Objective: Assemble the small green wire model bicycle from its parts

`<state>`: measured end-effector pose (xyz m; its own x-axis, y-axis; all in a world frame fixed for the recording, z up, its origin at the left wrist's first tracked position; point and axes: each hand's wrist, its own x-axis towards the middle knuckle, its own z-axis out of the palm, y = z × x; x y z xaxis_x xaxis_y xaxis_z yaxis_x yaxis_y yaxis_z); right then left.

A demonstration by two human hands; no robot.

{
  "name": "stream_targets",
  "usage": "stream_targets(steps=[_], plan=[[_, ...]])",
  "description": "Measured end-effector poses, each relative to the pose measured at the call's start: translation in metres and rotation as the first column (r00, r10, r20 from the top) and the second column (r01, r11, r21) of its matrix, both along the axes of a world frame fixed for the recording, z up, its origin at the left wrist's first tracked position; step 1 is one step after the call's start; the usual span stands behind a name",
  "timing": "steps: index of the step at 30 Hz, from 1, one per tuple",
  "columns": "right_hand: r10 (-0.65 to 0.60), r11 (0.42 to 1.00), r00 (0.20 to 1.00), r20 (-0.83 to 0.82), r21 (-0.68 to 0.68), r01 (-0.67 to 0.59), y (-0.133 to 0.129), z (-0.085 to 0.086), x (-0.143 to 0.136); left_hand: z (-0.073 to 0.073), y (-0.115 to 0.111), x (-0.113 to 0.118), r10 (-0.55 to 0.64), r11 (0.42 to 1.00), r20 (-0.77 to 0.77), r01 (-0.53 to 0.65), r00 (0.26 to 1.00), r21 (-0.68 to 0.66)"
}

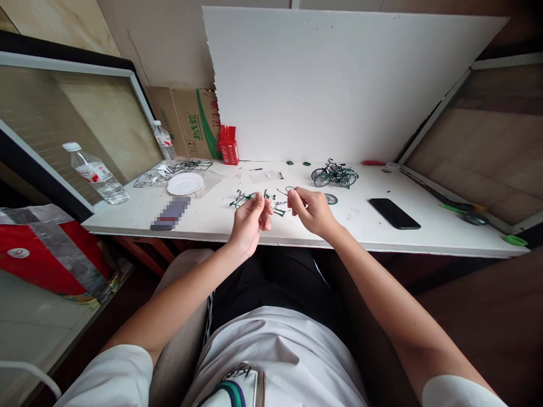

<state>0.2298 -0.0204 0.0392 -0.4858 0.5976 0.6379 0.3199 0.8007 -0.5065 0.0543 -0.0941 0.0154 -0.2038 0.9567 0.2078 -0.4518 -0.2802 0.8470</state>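
Over the front half of the white table (360, 223), my left hand (251, 221) is closed, its thumb pressed to the fingers; what it pinches, if anything, is too small to make out. My right hand (313, 210) faces it, a short gap away, with thumb and forefinger pinched at a thin dark curved piece (289, 187). Behind my left hand lies a dark green model bicycle frame (240, 198). Small green parts (279, 213) are on the table between the hands. A spoked model wheel (331, 199) rests just beyond my right hand.
Model bicycles (335, 174) stand at the back. A black phone (394, 213) lies on the right. To the left are a white plate (185, 183), part sprues (190, 165), water bottles (99, 175) and a red box (229, 146). A white board (339, 85) rises behind.
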Motion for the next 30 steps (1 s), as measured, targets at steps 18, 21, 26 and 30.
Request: stream_targets(steps=[18, 21, 26, 30], plan=[[-0.035, 0.999, 0.901, 0.432, 0.015, 0.031, 0.096, -0.073, 0.039, -0.034, 0.027, -0.012, -0.074, 0.988, -0.071, 0.063, 0.995, -0.144], [-0.062, 0.998, 0.914, 0.401, 0.055, 0.044, 0.094, -0.073, 0.035, -0.037, 0.03, -0.013, -0.011, 0.991, -0.134, -0.006, 0.991, -0.131], [0.078, 0.996, 0.97, 0.23, -0.053, -0.068, 0.07, -0.059, 0.015, -0.043, 0.035, -0.015, 0.072, 0.99, -0.156, -0.09, 0.985, -0.107], [0.271, 0.935, 0.958, 0.089, -0.262, -0.24, 0.046, -0.047, -0.002, -0.044, 0.036, -0.016, 0.056, 0.992, -0.154, -0.073, 0.986, -0.102]])
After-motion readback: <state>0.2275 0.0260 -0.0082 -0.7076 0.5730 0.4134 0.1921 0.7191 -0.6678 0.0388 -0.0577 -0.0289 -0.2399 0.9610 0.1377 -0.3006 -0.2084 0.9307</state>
